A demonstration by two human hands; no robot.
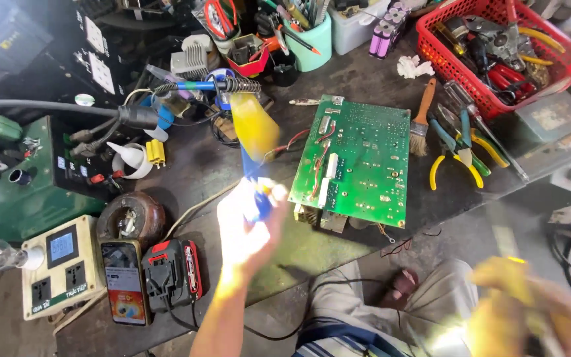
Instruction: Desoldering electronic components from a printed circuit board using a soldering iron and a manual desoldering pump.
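My left hand (249,225) is raised over the workbench, shut on a blue-handled tool (254,142) with a wide yellow part; motion blurs it, so its kind is unclear. Just right of it a green circuit board (358,158) lies solder side up on the dark bench top (193,172). My right hand (530,311) is low at the bottom right over my lap, heavily blurred, with a yellowish smear at its top. Whether it holds anything cannot be made out.
A soldering iron (199,86) rests in its coil stand behind the tool. Pliers (460,158) and a brush (421,119) lie right of the board. A red basket (566,56) of tools stands at back right. A phone (123,281), battery pack (173,271) and socket box (61,264) sit front left.
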